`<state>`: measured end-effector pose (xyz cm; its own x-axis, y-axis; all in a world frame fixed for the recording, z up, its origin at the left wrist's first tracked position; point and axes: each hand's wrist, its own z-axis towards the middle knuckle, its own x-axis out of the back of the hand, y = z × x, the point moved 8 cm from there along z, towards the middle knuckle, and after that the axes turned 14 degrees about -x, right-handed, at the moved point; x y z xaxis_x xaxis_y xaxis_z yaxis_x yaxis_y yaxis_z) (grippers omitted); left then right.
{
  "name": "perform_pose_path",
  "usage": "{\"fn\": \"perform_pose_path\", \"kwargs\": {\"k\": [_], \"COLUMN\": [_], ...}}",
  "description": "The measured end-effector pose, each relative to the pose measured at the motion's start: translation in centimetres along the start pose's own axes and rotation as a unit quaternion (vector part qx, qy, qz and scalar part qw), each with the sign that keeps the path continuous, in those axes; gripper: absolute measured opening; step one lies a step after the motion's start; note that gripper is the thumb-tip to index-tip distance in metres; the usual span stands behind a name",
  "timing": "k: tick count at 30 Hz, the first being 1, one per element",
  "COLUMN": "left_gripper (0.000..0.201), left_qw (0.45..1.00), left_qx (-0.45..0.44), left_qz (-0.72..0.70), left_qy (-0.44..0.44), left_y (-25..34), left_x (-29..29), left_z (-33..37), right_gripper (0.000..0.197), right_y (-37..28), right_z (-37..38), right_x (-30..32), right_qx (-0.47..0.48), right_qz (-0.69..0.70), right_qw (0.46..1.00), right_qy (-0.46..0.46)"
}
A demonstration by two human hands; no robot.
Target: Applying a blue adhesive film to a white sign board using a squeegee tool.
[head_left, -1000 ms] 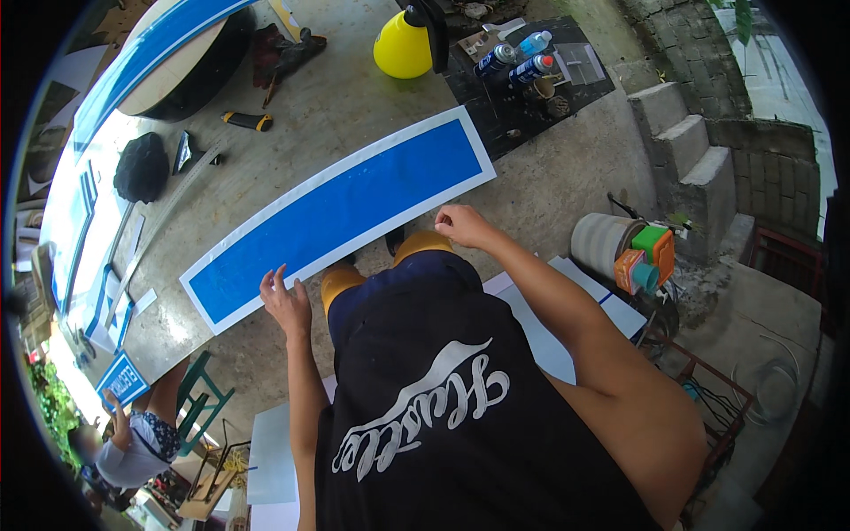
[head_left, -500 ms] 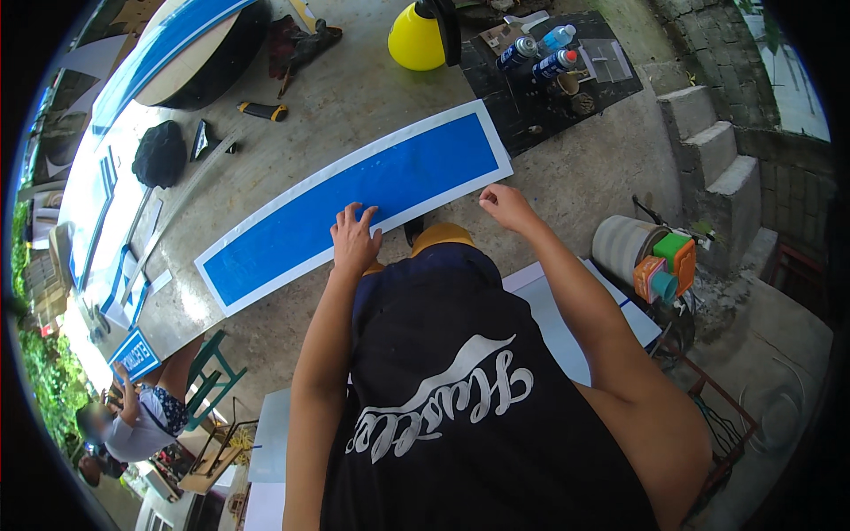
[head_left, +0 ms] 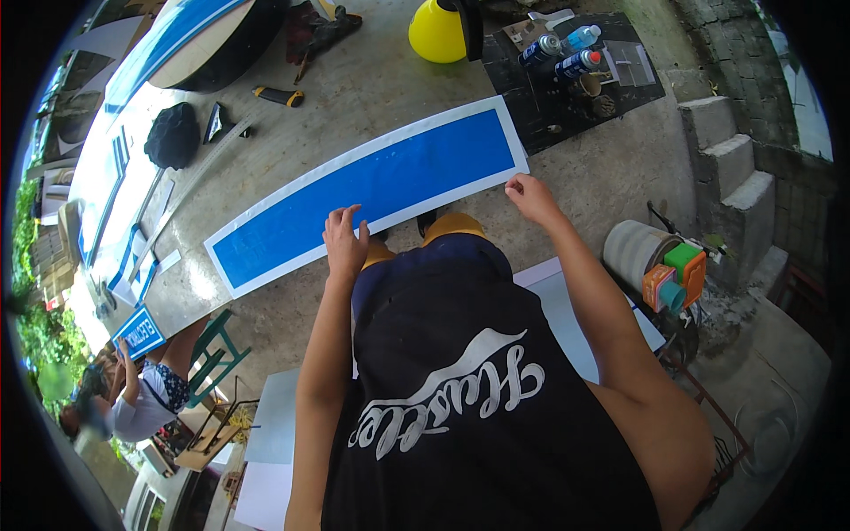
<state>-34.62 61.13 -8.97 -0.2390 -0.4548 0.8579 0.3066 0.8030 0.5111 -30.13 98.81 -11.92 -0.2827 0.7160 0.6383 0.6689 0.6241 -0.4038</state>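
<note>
A long, slightly curved blue sheet with a white border (head_left: 381,181) lies slanting across the grey table in front of me. My left hand (head_left: 343,243) is over its near white edge, around the middle, fingers apart and holding nothing visible. Close by the sheet's near right corner is my right hand (head_left: 533,198). Its fingers are curled together at the white border; whether they pinch the edge or something small is too hidden to tell.
Beyond the sheet stand a yellow spray bottle (head_left: 437,32) and several cans, including a blue can with a red top (head_left: 577,64). A yellow-black cutter (head_left: 279,96) and black cloth (head_left: 172,135) lie far left. At left, another person (head_left: 146,398) holds a small blue sign (head_left: 139,332).
My right hand has moved closer to the sheet's near right corner. My left hand has drawn back a little toward the near edge. The whole view has shifted slightly.
</note>
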Motion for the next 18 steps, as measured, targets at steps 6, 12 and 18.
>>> {"fn": "perform_pose_path", "kwargs": {"k": [6, 12, 18], "left_gripper": [0.037, 0.043, 0.045], "left_qw": [0.997, 0.997, 0.996], "left_qx": [0.031, 0.016, -0.025], "left_qz": [0.056, 0.058, 0.062], "left_qy": [-0.041, -0.039, -0.051], "left_y": [-2.8, -1.0, 1.0], "left_x": [0.1, -0.5, -1.3], "left_z": [-4.1, -3.7, -1.8], "right_gripper": [0.031, 0.047, 0.052], "right_y": [-2.1, -3.8, -3.7], "right_z": [-0.8, -0.5, 0.4], "right_x": [0.5, -0.6, -1.0], "right_qx": [0.054, 0.069, 0.081], "right_qz": [-0.087, -0.174, -0.200], "right_qw": [0.991, 0.979, 0.972], "right_qy": [0.083, 0.084, 0.092]}}
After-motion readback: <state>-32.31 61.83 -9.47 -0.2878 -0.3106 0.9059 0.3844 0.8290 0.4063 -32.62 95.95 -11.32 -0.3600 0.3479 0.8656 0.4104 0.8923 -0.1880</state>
